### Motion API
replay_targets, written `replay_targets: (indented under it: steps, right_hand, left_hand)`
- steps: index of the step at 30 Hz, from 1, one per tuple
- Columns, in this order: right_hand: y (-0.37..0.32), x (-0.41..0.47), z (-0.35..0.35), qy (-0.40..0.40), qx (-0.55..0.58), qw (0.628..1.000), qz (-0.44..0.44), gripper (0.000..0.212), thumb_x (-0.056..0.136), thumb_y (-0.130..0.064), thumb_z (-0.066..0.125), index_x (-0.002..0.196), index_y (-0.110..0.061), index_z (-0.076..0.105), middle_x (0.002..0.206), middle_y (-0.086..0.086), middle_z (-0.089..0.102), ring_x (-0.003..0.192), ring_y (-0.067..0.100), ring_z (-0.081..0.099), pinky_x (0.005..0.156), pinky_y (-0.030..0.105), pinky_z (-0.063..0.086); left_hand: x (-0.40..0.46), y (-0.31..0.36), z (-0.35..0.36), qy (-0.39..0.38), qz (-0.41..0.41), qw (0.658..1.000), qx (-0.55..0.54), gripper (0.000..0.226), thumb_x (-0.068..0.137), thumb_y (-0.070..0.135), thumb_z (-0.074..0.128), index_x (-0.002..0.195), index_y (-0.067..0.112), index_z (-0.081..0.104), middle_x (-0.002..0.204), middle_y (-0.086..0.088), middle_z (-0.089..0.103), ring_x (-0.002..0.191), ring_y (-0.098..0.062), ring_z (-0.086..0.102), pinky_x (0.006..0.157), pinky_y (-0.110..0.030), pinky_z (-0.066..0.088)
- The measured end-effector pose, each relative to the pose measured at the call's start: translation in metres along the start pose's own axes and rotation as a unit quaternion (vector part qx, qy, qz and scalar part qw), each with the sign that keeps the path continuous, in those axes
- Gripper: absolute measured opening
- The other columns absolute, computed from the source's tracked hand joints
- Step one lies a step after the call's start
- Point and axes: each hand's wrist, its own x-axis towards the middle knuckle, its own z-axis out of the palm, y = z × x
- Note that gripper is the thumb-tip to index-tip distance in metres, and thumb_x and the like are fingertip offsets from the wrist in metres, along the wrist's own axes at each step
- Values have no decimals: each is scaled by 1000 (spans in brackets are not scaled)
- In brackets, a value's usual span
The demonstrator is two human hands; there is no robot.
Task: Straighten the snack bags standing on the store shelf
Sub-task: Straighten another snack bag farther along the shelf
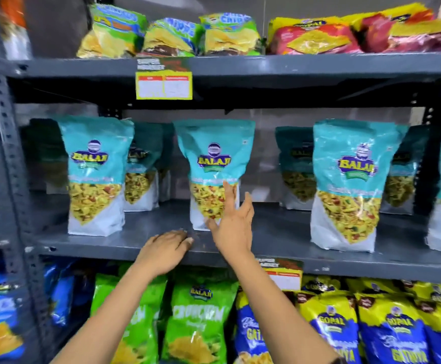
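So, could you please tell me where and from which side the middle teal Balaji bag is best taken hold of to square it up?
Probably by its two side edges at mid-height, coming straight in from the front. The middle teal bag stands upright on a wide base, with bare shelf on both sides. The right hand is open in front of its lower right edge; the left hand rests on the shelf lip.

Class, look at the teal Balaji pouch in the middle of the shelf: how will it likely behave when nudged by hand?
The middle teal pouch is tall on a narrow base, so it probably tips easily. Its glossy film looks slippery and likely crumples. The right hand is open at its lower front.
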Motion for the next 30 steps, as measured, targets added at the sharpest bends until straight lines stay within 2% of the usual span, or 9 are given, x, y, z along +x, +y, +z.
replay_targets:
  steps: [3,5,11,14,16,24,30]
  right_hand:
    - [-9,19,15,-3,-8,1000,28,101,82,-35,74,151,-46,0,156,32,0,146,43,6,115,50,28]
    - [-13,26,25,-10,-36,998,45,105,80,-39,75,151,-46,-3,155,35,0,145,45,8,116,53,24]
    - [-18,29,45,-7,-48,993,103,112,76,-39,79,148,-51,-6,155,30,3,142,48,15,108,68,23]
    - [-19,29,47,8,-42,994,103,112,75,-32,81,148,-51,-2,149,28,12,130,49,33,101,62,39]
    - [-18,29,46,9,-46,994,98,112,76,-31,81,149,-49,-1,146,27,15,123,47,39,96,55,47]
    - [-25,12,42,30,-68,992,99,114,73,-34,81,145,-55,-4,137,23,23,110,43,45,86,52,52]
    - [-27,-7,34,41,-76,992,91,116,71,-40,81,140,-60,-10,140,23,24,112,43,44,76,48,51]
  left_hand:
    - [20,-23,-10,-74,-39,997,8,63,99,54,22,151,20,26,161,1,21,147,-14,20,119,-41,17]
    - [29,-32,-12,-95,-38,995,17,67,97,58,21,153,20,21,162,2,16,148,-14,16,119,-42,16]
    - [36,-38,-4,-71,-36,997,19,70,94,61,21,152,22,22,162,5,17,148,-14,17,118,-44,18]
    - [38,-40,0,-67,-37,997,13,71,94,61,20,153,22,21,162,5,16,148,-14,17,118,-43,17]
    - [39,-41,0,-65,-37,997,14,71,94,62,20,153,22,21,162,6,16,148,-13,16,119,-43,16]
    - [39,-41,2,-64,-34,997,19,70,94,61,18,153,22,19,162,6,14,149,-13,13,119,-45,15]
    - [37,-40,0,-69,-36,997,18,70,95,59,17,153,21,18,163,4,13,149,-14,12,119,-46,13]
